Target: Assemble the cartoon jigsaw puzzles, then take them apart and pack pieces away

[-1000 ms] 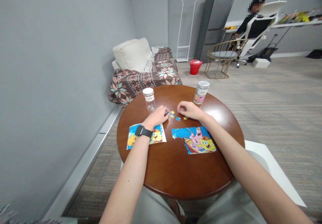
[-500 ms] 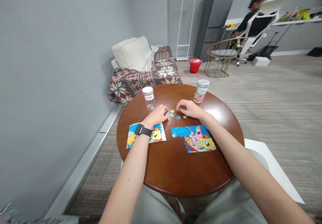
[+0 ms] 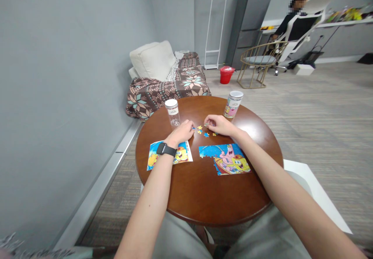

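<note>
Loose pieces (image 3: pixel 206 134) gathered between two hands

From the head view, the right hand's (image 3: pixel 220 124) fingers seem to pinch a small piece (image 3: pixel 206 125), a fingertip hold that probably suits something so thin. A blue piece (image 3: pixel 193 128) shows at the left hand's (image 3: pixel 184 131) fingertips; whether it is gripped or merely touched, I cannot tell. The loose pieces lie on the tabletop (image 3: pixel 198 197), presumably there to suit both hands. The part-joined puzzle (image 3: pixel 233 162) lies nearer the body, with the printed sheet (image 3: pixel 182 155) to its left, perhaps for easy comparing. Both jars (image 3: pixel 174 117) (image 3: pixel 231 107) stand upright beyond the hands, likely to leave working room.
</note>
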Demonstrator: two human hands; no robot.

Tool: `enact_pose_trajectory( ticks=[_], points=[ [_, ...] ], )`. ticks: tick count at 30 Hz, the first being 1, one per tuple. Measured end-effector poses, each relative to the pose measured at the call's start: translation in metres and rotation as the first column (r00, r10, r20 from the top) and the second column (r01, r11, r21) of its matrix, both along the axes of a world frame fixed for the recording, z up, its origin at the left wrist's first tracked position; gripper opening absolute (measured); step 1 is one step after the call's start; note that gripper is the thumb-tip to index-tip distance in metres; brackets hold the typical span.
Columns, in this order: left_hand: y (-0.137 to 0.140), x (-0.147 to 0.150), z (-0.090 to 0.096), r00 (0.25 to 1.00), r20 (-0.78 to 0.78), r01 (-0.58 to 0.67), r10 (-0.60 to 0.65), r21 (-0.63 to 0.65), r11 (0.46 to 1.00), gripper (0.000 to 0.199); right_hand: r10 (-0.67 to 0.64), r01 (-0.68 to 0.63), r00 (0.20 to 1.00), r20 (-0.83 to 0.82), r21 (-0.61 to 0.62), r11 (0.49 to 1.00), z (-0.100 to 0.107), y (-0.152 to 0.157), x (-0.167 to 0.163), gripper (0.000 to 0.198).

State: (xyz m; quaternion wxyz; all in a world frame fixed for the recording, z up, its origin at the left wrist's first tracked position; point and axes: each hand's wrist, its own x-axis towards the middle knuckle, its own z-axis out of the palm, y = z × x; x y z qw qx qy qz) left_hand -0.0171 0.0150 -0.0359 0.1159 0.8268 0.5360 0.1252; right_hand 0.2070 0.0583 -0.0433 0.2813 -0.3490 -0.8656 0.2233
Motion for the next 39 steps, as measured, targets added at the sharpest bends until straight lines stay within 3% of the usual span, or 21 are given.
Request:
enact_pose_trajectory(
  ticks=[3, 15, 20, 27, 34, 39],
  points=[
    [0.0017, -0.0003, -0.0027, 1.000, 0.003, 0.008, -0.008, 0.007, 1.000, 0.020, 0.011, -0.011, 1.000, 0.006, 0.048, 0.999, -0.0001, 0.0014, 0.0002, 0.021],
    [-0.0001, 0.0016, 0.0017, 1.000, 0.022, -0.005, 0.005, -0.008, 1.000, 0.019, 0.062, -0.062, 0.998, 0.004, 0.119, 0.991, -0.0021, 0.0035, 0.0020, 0.014],
    [0.0015, 0.0009, 0.0002, 1.000, 0.016, -0.012, 0.012, -0.022, 1.000, 0.014, 0.071, -0.070, 0.997, -0.016, 0.068, 0.995, -0.0054, 0.0066, 0.0026, 0.015],
    [0.0023, 0.0005, -0.0007, 0.999, 0.032, -0.008, 0.009, -0.035, 0.999, 0.012, 0.069, -0.067, 0.997, -0.023, 0.093, 0.993, -0.0053, 0.0069, 0.0028, 0.014],
    [0.0016, 0.0014, -0.0003, 0.999, 0.036, -0.013, 0.014, -0.031, 0.999, 0.010, 0.044, -0.043, 0.999, -0.015, 0.044, 0.998, -0.0056, 0.0063, 0.0029, 0.004],
    [0.0006, 0.0017, 0.0004, 1.000, 0.026, -0.013, 0.014, -0.033, 0.999, 0.010, 0.011, -0.011, 1.000, 0.014, 0.006, 1.000, -0.0032, 0.0053, 0.0027, 0.016]
  ],
)
